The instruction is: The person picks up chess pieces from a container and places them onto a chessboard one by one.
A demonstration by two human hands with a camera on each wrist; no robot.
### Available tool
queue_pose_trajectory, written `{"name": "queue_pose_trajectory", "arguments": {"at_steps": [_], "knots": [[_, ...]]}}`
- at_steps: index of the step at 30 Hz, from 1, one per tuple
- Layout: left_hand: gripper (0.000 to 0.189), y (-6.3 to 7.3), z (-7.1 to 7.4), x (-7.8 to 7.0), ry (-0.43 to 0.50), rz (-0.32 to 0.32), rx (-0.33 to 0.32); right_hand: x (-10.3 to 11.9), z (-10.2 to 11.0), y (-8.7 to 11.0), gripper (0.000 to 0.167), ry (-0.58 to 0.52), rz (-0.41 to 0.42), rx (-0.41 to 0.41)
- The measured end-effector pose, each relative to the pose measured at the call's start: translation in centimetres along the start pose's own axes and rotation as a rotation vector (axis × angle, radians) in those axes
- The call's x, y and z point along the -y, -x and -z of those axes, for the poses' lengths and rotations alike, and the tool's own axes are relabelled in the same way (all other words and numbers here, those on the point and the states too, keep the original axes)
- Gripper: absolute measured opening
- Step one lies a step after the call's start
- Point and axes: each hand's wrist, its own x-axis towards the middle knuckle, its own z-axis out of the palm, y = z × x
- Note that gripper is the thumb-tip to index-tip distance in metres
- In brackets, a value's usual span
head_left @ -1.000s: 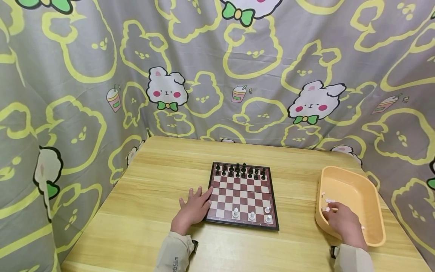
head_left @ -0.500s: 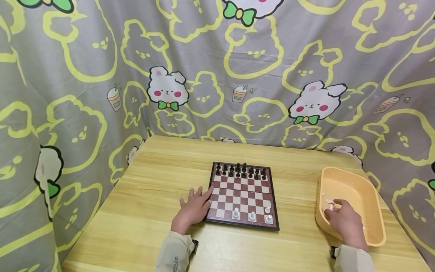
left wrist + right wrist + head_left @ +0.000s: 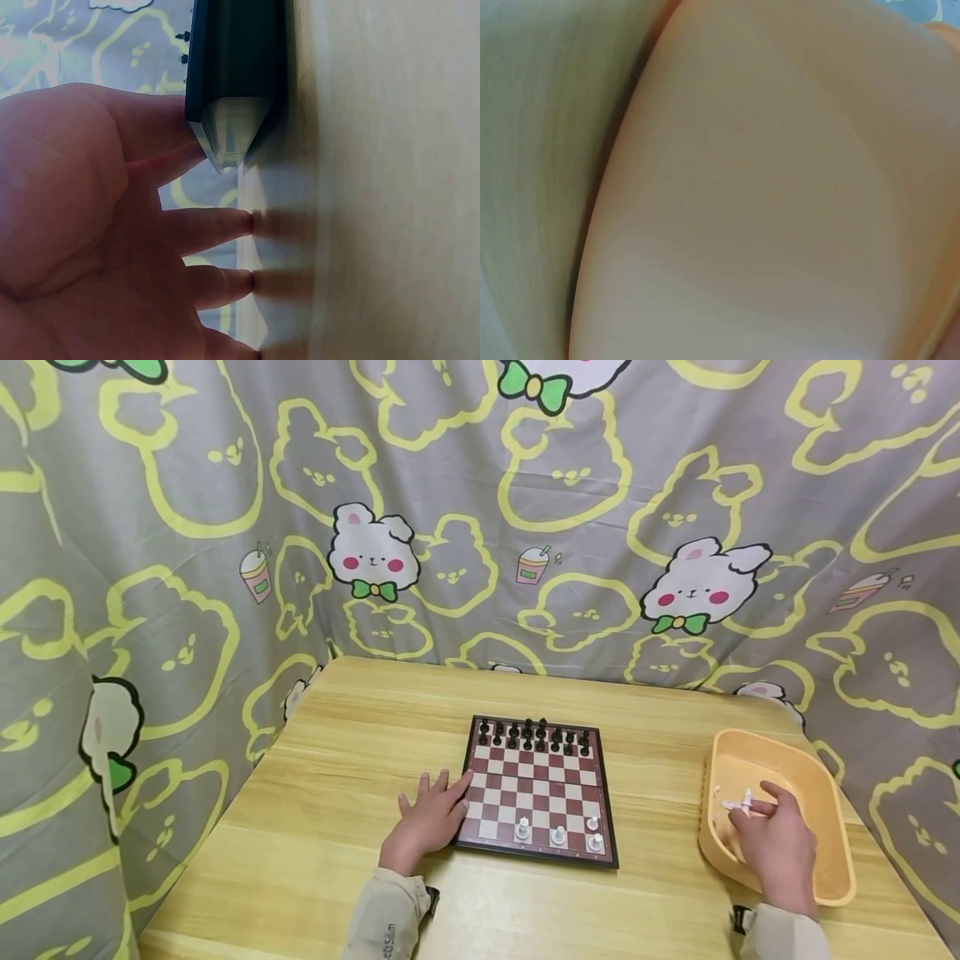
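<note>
Over the orange tub [image 3: 757,756]: white pc [image 3: 747,797] at tips of R hand [image 3: 780,852]

White pc sits right at the ends of the R hand's fingers, pinched btwn thumb and finger w/ next to no gap, near upright, toward the tub's left side. Loose white pcs [image 3: 717,791] lie in the tub just beyond; one is so close to the held pc that I can't tell if they touch. L hand [image 3: 426,822] has its fingers spread wide, nothing gripped, index tip against the left edge of the chessboard [image 3: 522,785]; in the L wrist view the other fingertips rest on the table [image 3: 360,735]. Board carries black pcs [image 3: 542,745] in two rows at the far end, plus 4 white chessmen [image 3: 522,828] at the near end, well apart from the R hand.

Hard to see: R hand covers part of the tub floor, so the no. of pcs there is unclear. Held pc's base is hidden by the fingers; its type is too small to ID. R wrist view is mostly tub wall, w/ a dim patch cut off at the bottom R corner
</note>
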Motion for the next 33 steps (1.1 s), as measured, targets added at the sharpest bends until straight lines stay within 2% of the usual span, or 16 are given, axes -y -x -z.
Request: {"name": "queue_pose_trajectory", "arguments": {"at_steps": [4, 10, 16, 22, 33], "knots": [[0.051, -0.1, 0.0, 0.0, -0.002, -0.004, -0.002, 0.4, -0.1, 0.5, 0.065, -0.064, 0.005, -0.138], [0.051, -0.1, 0.0, 0.0, -0.004, -0.004, 0.001, 0.6, -0.6, 1.0, 0.054, -0.231, 0.029, -0.331], [0.051, -0.1, 0.0, 0.0, -0.008, -0.006, 0.003, 0.8, -0.9, 1.0, 0.047, -0.396, 0.059, -0.486], [0.051, 0.0, 0.1, -0.1, -0.002, -0.008, 0.001, 1.0, -0.9, 0.9, 0.051, -0.539, 0.067, -0.569], [0.05, 0.0, 0.1, 0.0, 0.005, 0.0, 0.006, 1.7, -1.0, 1.2, 0.051, -0.643, 0.096, -0.666]]}}
